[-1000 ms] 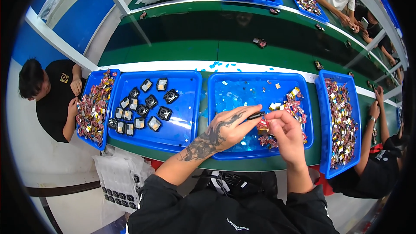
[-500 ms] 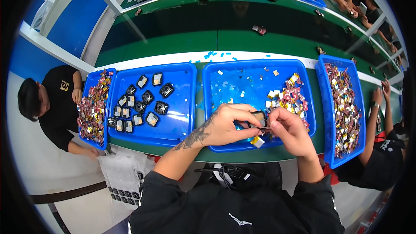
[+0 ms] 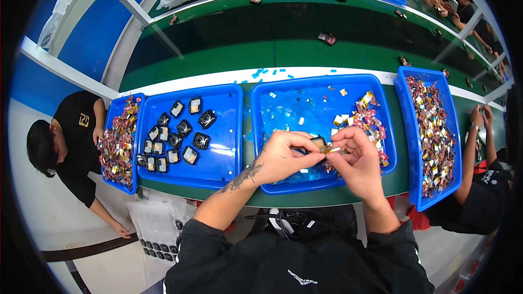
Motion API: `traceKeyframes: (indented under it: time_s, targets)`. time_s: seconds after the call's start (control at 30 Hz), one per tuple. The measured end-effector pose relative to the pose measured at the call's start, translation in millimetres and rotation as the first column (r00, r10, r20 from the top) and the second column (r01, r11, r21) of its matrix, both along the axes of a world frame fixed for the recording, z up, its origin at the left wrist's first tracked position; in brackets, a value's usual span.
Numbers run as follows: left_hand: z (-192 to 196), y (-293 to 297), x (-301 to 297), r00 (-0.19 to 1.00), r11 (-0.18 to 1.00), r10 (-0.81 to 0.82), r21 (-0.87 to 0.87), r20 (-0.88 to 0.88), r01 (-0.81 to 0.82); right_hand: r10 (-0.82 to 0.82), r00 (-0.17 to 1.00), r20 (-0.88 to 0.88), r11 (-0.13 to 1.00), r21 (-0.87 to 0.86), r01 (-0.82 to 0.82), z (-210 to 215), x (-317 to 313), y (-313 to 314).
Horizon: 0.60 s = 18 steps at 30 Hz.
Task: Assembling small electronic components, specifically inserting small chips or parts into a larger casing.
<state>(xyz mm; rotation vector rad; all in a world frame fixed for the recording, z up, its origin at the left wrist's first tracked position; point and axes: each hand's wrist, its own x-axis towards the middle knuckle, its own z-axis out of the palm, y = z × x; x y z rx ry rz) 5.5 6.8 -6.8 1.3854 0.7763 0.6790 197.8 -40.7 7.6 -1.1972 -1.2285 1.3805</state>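
Over the near edge of a blue tray [image 3: 254, 130], my left hand [image 3: 280, 159] grips a small black square casing [image 3: 318, 142] between thumb and fingers. Close against it, my right hand [image 3: 359, 160] pinches a small silver-and-yellow piece, like a tiny battery [image 3: 333, 151]. Whether the piece is joined to the casing is hidden by my fingers. A heap of small red, silver and yellow parts [image 3: 372, 122] lies in the tray beyond my right hand. Blue film scraps and a few white bits are scattered over its left side.
Left of it, another blue tray [image 3: 223, 169] holds several black casings [image 3: 184, 127]. Narrow blue bins of small parts stand at far left [image 3: 117, 144] and right [image 3: 433, 136]. Beyond a white ledge runs a green belt [image 3: 218, 49] with scattered pieces. Co-workers sit on both sides.
The silver-and-yellow piece hung below my fingers; now it is up between my right fingertips. My right hand has turned and its fingers have spread more. The left co-worker's lower hand has dropped.
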Motion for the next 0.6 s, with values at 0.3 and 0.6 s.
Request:
traceKeyframes:
  time_s: [0.3,0.6]
  targets:
    - [-5,0,2,0.992,0.994,0.077,-0.087,0.096,-0.068,-0.237,0.961,0.140,0.960,0.183,0.210,-12,-10,1]
    - [-9,-4,7,0.980,0.990,0.137,-0.048,0.143,-0.131,-0.253,0.905,0.343,0.944,0.294,0.153,-9,-11,3]
